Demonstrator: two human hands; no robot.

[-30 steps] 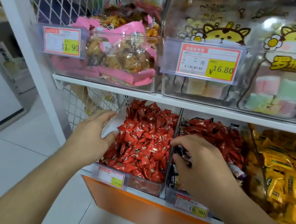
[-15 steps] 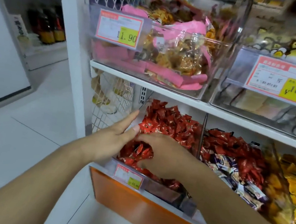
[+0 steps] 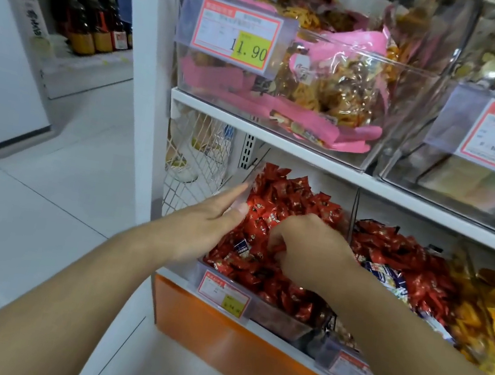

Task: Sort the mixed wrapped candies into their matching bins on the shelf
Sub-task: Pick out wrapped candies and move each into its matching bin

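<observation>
A clear bin [image 3: 280, 322] on the lower shelf is heaped with red wrapped candies [image 3: 286, 200]. A single blue and white candy [image 3: 241, 246] lies among them near the left side. My left hand [image 3: 200, 228] rests flat against the bin's left wall with fingers straight. My right hand [image 3: 307, 252] is down in the red pile with fingers curled into the candies; what it grips is hidden. The neighbouring bin holds red candies [image 3: 392, 246] mixed with blue and white ones [image 3: 387, 277].
Yellow wrapped candies [image 3: 492, 310] fill the bin at far right. The upper shelf carries a clear bin of pink-wrapped snacks [image 3: 321, 79] with an 11.90 tag [image 3: 236, 34] and another clear bin [image 3: 484, 179]. A white post [image 3: 147, 74] and wire mesh [image 3: 192, 159] stand left. Bottles [image 3: 93, 23] line a far shelf.
My right hand left the neighbouring mixed bin and moved left into the red candy bin, digging deeper. My left hand stayed on the bin's left wall. The view came closer and swung left.
</observation>
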